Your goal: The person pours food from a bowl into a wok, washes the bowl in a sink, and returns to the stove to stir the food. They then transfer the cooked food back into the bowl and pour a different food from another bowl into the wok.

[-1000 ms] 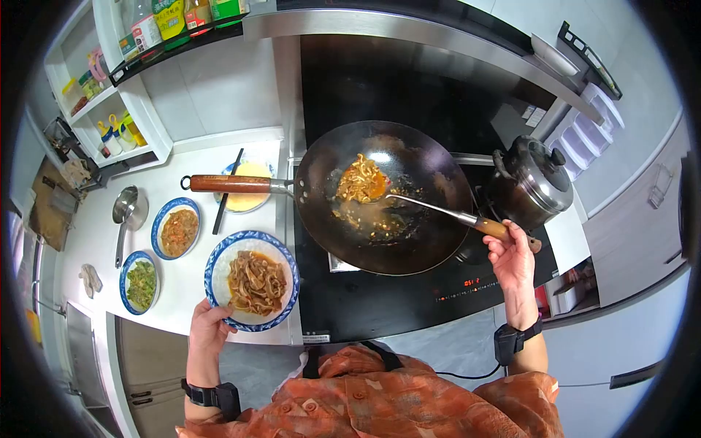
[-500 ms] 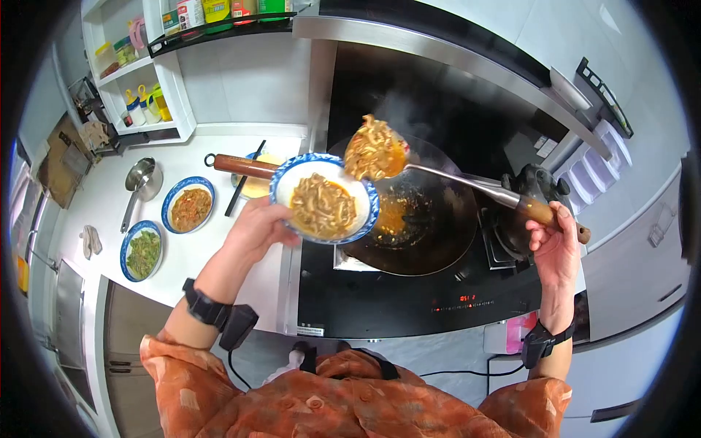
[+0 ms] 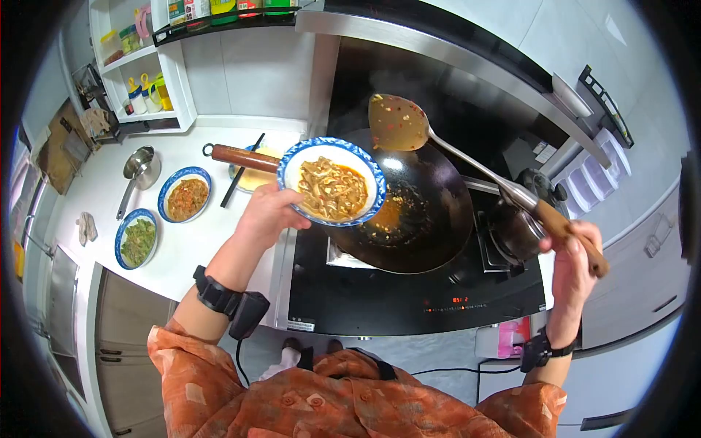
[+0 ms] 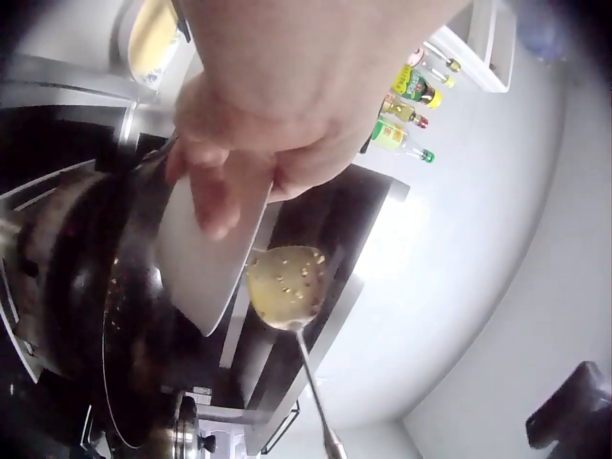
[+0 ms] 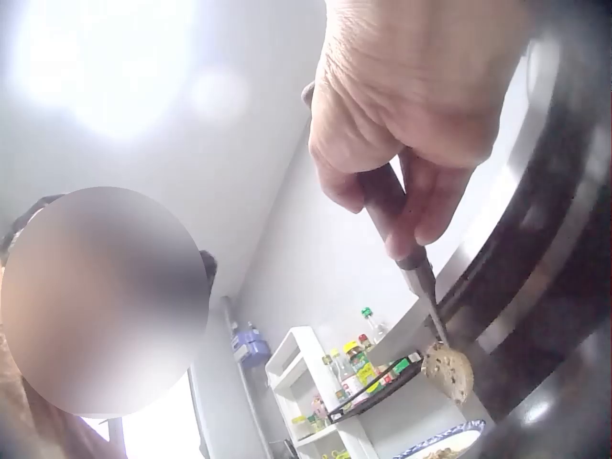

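Note:
My left hand (image 3: 269, 217) grips the near left rim of a blue-and-white bowl (image 3: 374, 162) and holds it up over the left part of the wok (image 3: 445, 212). Cooked strips in brown sauce (image 3: 333, 188) lie in the bowl. The left wrist view shows the bowl's white underside (image 4: 206, 253) tilted, with fingers below it. My right hand (image 3: 575, 263) holds the wooden handle of a wok spatula (image 3: 556, 219). Its blade (image 3: 398, 123), smeared with sauce and red bits, is raised above the wok's far side. Oily sauce and small bits (image 3: 394, 212) remain in the wok.
The wok's wooden handle (image 3: 244, 157) points left over the counter, near black chopsticks (image 3: 244, 171) and a plate of yellow food (image 3: 253, 179). Farther left stand two small bowls (image 3: 185, 195) (image 3: 136, 239) and a metal ladle (image 3: 142, 168). A lidded pot (image 3: 515, 230) stands right of the wok.
The bowl went from the counter up over the wok. The spatula lifted strips from the wok to the bowl; now its blade is nearly bare and raised, with the strips in the bowl.

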Available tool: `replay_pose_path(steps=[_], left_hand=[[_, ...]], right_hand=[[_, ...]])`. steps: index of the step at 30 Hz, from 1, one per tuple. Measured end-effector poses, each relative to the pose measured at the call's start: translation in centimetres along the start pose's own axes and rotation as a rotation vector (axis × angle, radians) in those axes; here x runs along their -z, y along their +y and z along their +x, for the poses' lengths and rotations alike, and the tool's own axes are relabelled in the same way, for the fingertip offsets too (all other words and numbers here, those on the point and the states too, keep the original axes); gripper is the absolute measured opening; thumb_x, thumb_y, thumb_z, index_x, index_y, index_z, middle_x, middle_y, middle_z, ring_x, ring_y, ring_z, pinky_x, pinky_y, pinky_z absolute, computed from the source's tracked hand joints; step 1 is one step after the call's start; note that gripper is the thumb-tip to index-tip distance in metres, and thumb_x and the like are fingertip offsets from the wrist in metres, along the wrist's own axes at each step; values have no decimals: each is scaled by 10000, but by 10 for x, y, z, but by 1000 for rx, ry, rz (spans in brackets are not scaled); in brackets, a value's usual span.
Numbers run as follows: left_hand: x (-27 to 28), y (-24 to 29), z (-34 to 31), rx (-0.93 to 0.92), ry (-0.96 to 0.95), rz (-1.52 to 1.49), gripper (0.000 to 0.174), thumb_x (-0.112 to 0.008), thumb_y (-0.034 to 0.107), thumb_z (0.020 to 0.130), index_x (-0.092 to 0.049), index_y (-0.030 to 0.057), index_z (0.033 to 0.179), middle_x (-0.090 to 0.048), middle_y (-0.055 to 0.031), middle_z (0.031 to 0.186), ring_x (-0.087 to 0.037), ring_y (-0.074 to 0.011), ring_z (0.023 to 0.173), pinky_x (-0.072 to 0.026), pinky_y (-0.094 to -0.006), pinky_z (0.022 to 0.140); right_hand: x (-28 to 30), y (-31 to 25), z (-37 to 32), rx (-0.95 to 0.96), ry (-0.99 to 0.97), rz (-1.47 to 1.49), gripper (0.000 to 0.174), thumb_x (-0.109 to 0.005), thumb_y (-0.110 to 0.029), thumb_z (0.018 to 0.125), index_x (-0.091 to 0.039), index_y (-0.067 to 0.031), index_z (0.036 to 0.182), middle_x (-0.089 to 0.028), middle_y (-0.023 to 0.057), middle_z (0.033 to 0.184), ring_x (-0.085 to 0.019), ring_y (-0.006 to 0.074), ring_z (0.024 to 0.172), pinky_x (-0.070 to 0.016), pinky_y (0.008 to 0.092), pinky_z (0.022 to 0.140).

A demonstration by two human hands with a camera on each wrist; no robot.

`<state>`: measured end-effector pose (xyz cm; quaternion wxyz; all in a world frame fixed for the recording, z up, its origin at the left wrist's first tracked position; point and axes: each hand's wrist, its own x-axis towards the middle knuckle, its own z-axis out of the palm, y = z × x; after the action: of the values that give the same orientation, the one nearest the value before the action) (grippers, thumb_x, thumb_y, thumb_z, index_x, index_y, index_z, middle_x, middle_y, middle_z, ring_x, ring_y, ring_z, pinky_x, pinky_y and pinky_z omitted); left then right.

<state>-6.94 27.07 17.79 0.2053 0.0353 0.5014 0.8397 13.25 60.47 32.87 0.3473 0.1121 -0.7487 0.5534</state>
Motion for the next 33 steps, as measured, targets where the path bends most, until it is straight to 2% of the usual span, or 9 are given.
replay_pose_path(steps=[3,7,10,13,14,19,22,27,33], left_hand=[[10,5,-15,-39,38,-28,274,-547,63,738,-532,-64,980,-624,-153,816,-597,-224,541,-502,-300,474],[34,7,-37,-62,131,-22,301,-536,48,732,-509,-72,1008,-619,-143,800,-581,-200,514,-485,-272,446],[48,8,-57,-70,163,-10,314,-523,40,730,-492,-90,1015,-617,-151,795,-573,-192,492,-476,-251,423],[54,4,-74,-83,254,-30,321,-513,35,729,-484,-101,1018,-615,-158,788,-568,-191,472,-465,-241,398],[57,1,-79,-92,256,-46,314,-512,36,727,-492,-98,1010,-616,-157,772,-565,-191,458,-453,-238,373],[80,-15,-101,-90,275,-73,285,-510,32,718,-510,-98,971,-616,-157,730,-559,-194,428,-444,-241,350],[84,-22,-111,-59,282,-50,283,-507,33,712,-508,-101,962,-618,-165,719,-564,-193,422,-450,-236,344],[86,-33,-118,-27,338,-42,292,-495,30,705,-504,-112,959,-620,-181,722,-561,-189,399,-458,-221,330],[83,-41,-122,-14,335,-70,291,-496,24,702,-498,-118,956,-619,-184,723,-560,-185,394,-475,-233,335]], right_hand=[[-3,34,8,-191,-12,-4,158,-577,-64,823,-551,7,962,-591,131,880,-639,229,696,-520,284,607],[-24,66,27,-288,-229,-127,141,-596,-25,808,-576,-4,945,-605,88,847,-637,171,742,-513,253,667],[-47,69,40,-231,-377,-210,123,-610,-23,787,-595,-19,909,-616,46,831,-615,139,793,-485,236,708],[-59,59,53,82,-655,-461,137,-648,3,701,-621,-13,835,-615,48,806,-585,133,759,-468,265,692],[-62,50,56,96,-709,-457,127,-649,10,706,-628,-17,829,-614,53,799,-599,139,746,-477,256,678],[-53,21,66,-193,-682,-273,95,-644,-26,751,-620,-12,842,-616,66,813,-623,137,733,-500,242,664],[-59,16,85,-241,-609,-191,135,-641,-75,776,-597,-14,887,-629,71,835,-619,124,740,-507,242,657],[-76,21,132,-370,-638,-202,148,-607,-114,775,-596,-7,877,-634,112,779,-629,152,559,-513,228,507],[-89,44,155,-374,-583,-254,194,-614,-157,756,-597,-20,893,-624,99,779,-632,145,546,-512,215,472]])
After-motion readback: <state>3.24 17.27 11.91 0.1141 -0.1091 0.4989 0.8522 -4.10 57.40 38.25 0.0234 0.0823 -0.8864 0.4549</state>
